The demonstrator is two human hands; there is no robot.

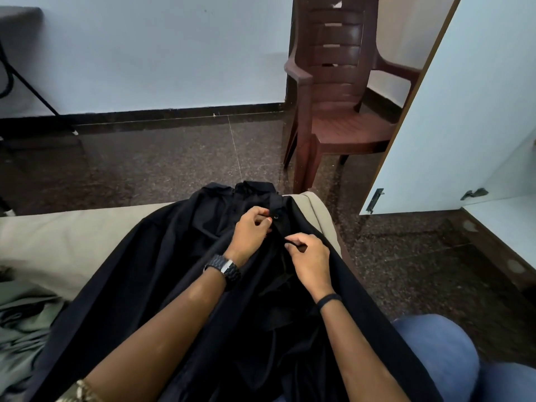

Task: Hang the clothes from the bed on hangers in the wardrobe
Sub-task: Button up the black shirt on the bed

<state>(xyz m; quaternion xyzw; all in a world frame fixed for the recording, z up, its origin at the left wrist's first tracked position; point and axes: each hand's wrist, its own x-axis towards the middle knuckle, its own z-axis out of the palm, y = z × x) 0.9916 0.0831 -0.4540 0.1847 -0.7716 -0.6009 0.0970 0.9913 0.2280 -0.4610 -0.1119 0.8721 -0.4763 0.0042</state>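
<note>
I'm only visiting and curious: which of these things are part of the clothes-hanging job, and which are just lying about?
Part of the job:
- black garment, spread on the bed
- left hand and right hand, both pinching its front
- grey-green cloth on the bed
- open wardrobe door

Just lying about:
- brown plastic chair
- dark stand by the wall

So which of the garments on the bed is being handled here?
The black garment, spread across the bed; both hands pinch its front near the collar. The grey-green garment lies untouched at the left.
</note>
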